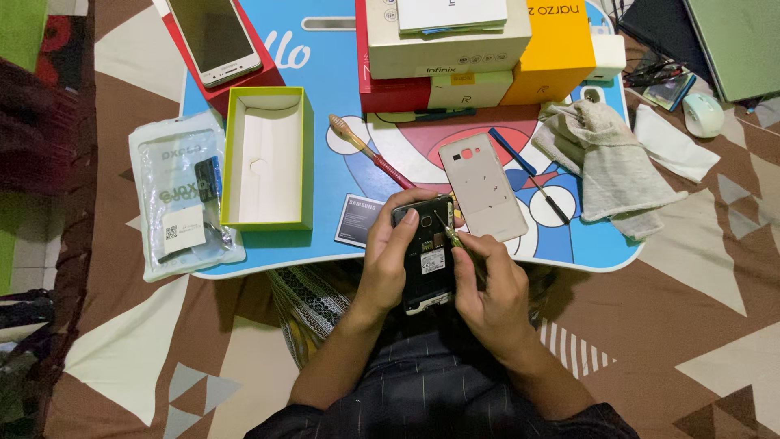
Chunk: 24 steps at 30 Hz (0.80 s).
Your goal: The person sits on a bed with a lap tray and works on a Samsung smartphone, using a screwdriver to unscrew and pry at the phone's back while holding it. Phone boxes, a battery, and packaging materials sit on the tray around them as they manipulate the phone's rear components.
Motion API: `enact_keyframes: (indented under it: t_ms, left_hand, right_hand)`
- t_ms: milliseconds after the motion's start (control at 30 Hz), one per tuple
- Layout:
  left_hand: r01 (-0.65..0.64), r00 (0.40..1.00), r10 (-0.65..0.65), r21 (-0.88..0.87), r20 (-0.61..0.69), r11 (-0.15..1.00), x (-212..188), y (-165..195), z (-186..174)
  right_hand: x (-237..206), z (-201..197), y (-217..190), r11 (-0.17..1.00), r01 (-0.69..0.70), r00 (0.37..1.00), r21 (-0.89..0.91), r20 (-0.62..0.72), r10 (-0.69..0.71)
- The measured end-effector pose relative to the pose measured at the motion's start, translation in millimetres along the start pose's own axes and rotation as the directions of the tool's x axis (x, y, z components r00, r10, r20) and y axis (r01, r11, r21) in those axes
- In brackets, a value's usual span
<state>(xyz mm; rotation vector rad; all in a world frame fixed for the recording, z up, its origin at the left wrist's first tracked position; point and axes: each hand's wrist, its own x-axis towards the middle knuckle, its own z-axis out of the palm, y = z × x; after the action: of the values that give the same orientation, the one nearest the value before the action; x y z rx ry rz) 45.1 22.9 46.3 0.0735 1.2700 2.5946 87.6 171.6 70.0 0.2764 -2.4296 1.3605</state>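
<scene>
Black phone (pixel 424 258), long axis pointing away, held by left hand (pixel 388 258); right hand (pixel 487 289) grips screwdriver (pixel 445 229).

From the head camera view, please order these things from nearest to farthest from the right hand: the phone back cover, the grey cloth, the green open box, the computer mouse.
From the right hand:
1. Phone back cover, just above the hand on the lap table.
2. Grey cloth, up and to the right.
3. Green open box, across to the left.
4. Computer mouse, far upper right, off the table.
</scene>
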Motion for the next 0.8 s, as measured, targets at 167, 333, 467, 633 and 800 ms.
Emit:
enact_keyframes:
  t_ms: [167, 333, 467, 633, 800]
  left_hand:
    - [-0.057, 0.997, 0.051, 0.132, 0.05, 0.99, -3.3, 0.4, -0.8]
    - [-0.042, 0.999, 0.041, 0.075, 0.006, 0.996, -3.7, 1.6, 1.1]
    - [-0.061, 0.998, 0.061, 0.016, -0.01, 0.998, -3.4, 3.1, 2.9]
    - [-0.093, 0.996, 0.093, -0.009, 0.007, 0.996, -6.0, 6.0, 3.5]
    - [-0.097, 0.995, 0.098, -0.015, 0.019, 0.995, -4.7, 6.7, 3.8]
  right_hand:
    - [5.7, -18.0, -15.2, 0.994, -0.03, 0.998, -0.101, 0.048, 0.035]
    - [4.6, -9.5, -12.2, 0.997, -0.017, 0.997, -0.076, 0.071, 0.022]
    - [-2.2, 10.4, -1.2, 1.0, 0.007, 0.999, 0.004, 0.039, -0.008]
    - [-10.5, 19.2, 9.9, 0.997, 0.071, 0.997, 0.044, 0.001, -0.071]
    - [-13.8, 21.4, 12.5, 0.997, 0.074, 0.997, 0.024, -0.021, -0.074]
